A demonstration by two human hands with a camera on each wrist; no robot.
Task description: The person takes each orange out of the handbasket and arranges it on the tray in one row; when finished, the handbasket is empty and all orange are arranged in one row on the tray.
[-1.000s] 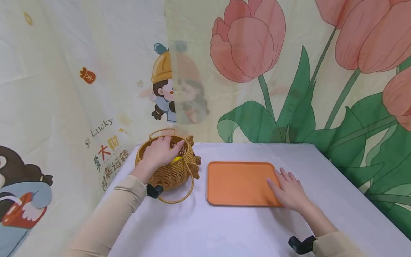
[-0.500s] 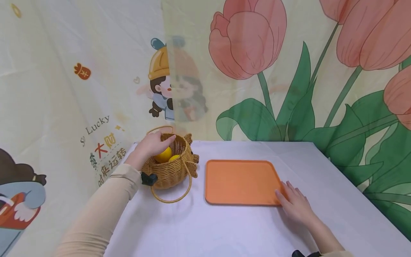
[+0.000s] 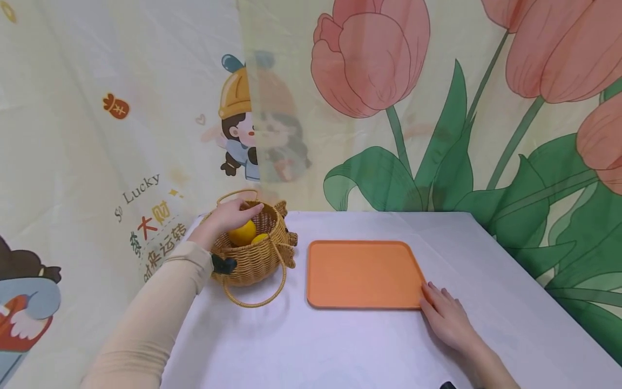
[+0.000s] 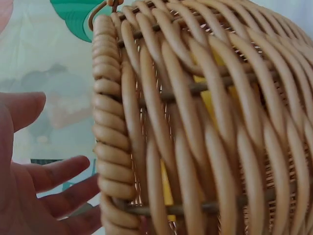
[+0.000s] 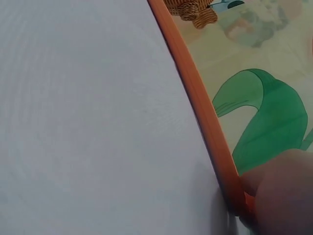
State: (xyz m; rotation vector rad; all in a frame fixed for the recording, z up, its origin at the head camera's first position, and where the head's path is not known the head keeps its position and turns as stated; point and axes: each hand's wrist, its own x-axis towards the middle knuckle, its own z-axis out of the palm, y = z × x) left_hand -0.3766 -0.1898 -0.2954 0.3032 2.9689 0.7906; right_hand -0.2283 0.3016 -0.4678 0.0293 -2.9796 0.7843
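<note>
My left hand (image 3: 232, 216) hovers over the left side of the wicker basket (image 3: 259, 259), thumb apart from the fingers. The left wrist view shows the fingers (image 4: 63, 174) spread beyond the coiled rim (image 4: 111, 117), with no object between them. Two yellow, rounded, fruit-like things, a larger one (image 3: 243, 233) and a partly hidden one (image 3: 259, 237), lie inside the basket. My right hand (image 3: 449, 319) touches the right edge of an orange tray (image 3: 364, 275), fingers mostly straight along it. In the right wrist view a digit (image 5: 286, 191) overlaps the tray's corner.
The basket's looped handle (image 3: 255, 305) lies forward on the white tablecloth (image 3: 311, 346); another handle (image 3: 238, 193) rises at the back. A cloth backdrop (image 3: 369, 59) with printed tulips stands behind the table.
My left hand has drawn leftward across the basket's opening, uncovering the yellow things. My right hand has slid from above the tray's right part to its edge. The head view has shifted slightly.
</note>
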